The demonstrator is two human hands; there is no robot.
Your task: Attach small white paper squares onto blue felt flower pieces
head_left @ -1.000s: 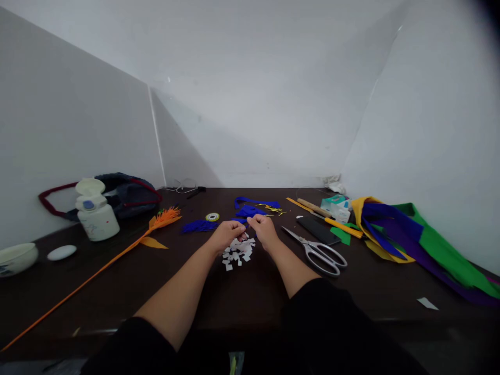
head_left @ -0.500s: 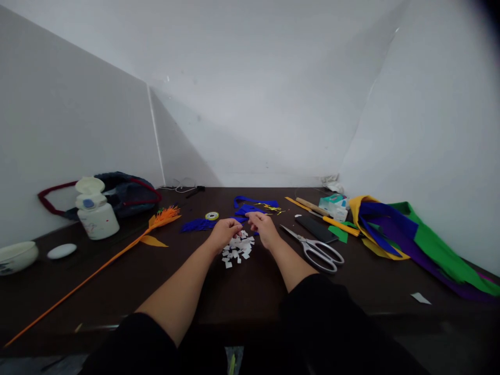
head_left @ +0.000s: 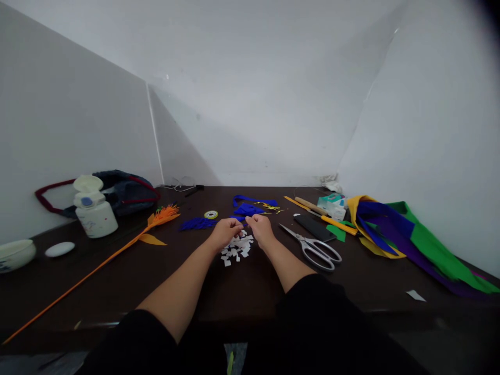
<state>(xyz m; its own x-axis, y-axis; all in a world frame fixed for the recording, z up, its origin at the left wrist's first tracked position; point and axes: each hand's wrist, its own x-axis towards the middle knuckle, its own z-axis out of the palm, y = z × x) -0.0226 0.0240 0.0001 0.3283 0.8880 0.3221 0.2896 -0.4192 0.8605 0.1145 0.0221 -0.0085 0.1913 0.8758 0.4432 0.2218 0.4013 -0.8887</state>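
My left hand [head_left: 224, 233] and my right hand [head_left: 260, 229] rest close together on the dark table [head_left: 242, 284], fingertips pinched toward each other over a pile of small white paper scraps [head_left: 236, 248]. Both hands are closed; what they pinch is too small to make out. Blue paper pieces [head_left: 247, 210] lie just beyond the fingers, and a fringed blue strip [head_left: 196, 224] lies to the left of them.
Scissors [head_left: 315, 248] lie right of my right hand, with a black phone [head_left: 314, 227], a yellow cutter [head_left: 338, 225] and coloured paper sheets [head_left: 406, 235] beyond. On the left are an orange paper flower on a long stem [head_left: 117, 251], a white bottle [head_left: 92, 214], a bag [head_left: 121, 190], a bowl [head_left: 13, 253] and a tape roll [head_left: 211, 214].
The hands have stayed pinched together over the white scraps with only small finger movement. The view has shifted slightly.
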